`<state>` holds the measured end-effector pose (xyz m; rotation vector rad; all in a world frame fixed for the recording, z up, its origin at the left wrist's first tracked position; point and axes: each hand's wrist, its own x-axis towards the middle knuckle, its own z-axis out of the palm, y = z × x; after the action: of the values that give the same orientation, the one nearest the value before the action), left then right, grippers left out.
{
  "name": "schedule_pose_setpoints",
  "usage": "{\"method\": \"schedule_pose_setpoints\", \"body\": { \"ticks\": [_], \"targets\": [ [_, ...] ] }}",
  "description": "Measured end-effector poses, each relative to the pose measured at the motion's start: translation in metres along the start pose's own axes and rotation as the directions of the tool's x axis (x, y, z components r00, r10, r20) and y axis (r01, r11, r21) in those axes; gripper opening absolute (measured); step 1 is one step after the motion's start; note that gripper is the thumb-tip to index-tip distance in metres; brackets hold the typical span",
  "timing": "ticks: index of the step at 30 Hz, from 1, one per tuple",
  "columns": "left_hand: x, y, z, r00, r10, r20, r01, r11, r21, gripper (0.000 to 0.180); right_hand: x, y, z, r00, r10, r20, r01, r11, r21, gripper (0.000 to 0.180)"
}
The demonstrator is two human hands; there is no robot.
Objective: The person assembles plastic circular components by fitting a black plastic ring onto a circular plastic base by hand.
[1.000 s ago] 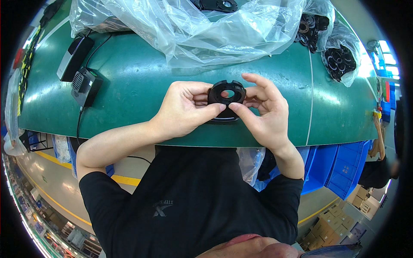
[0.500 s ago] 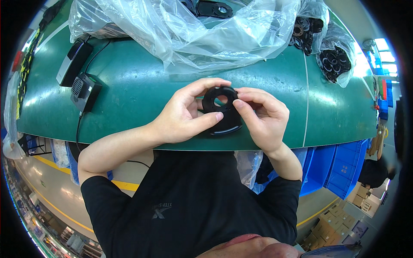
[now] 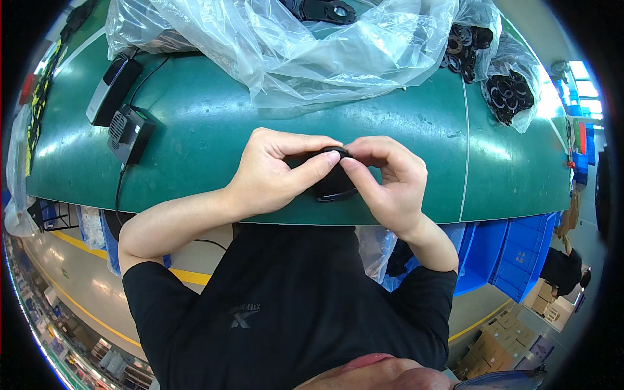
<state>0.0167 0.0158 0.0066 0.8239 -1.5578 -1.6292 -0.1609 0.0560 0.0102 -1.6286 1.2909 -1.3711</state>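
Both my hands grip a black plastic part (image 3: pixel 335 186) just above the near edge of the green table (image 3: pixel 214 156). My left hand (image 3: pixel 276 170) pinches its upper end, thumb on top and fingers behind. From the other side my right hand (image 3: pixel 389 182) pinches the same end, its thumb close to the left thumb. The part is tilted, so its rounded upper end shows as a narrow rim. Its round hole is hidden now, while the wider lower end with a shiny curved edge points toward me.
A large clear plastic bag (image 3: pixel 312 75) with black parts (image 3: pixel 328 11) lies at the back. Bags of black rings (image 3: pixel 508 97) stand at the back right. Two corded black-and-grey devices (image 3: pixel 132 135) sit on the left. Blue crates (image 3: pixel 520 253) are below the right edge.
The black part has been tipped, so its round hole no longer shows. My left thumb has moved up to the rim, and the two thumbs are closer together.
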Motion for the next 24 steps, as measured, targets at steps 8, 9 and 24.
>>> {"method": "schedule_pose_setpoints", "body": {
  "ticks": [8, 9, 24],
  "targets": [
    [-0.003, 0.001, 0.000, 0.998, -0.039, -0.049, 0.038, 0.999, -0.017, 0.017, 0.001, 0.002, -0.006, 0.973, 0.049, 0.224, -0.048, 0.999, -0.012, 0.009],
    [-0.003, 0.002, 0.000, 0.996, -0.068, -0.051, 0.067, 0.998, -0.019, 0.017, 0.001, 0.003, -0.006, 0.977, 0.034, 0.212, -0.030, 0.999, -0.024, 0.009],
    [0.006, 0.000, 0.001, 0.950, -0.237, 0.202, 0.302, 0.857, -0.418, 0.032, 0.005, 0.008, -0.015, 0.941, 0.304, 0.148, -0.319, 0.943, 0.095, 0.010]
  ]
}}
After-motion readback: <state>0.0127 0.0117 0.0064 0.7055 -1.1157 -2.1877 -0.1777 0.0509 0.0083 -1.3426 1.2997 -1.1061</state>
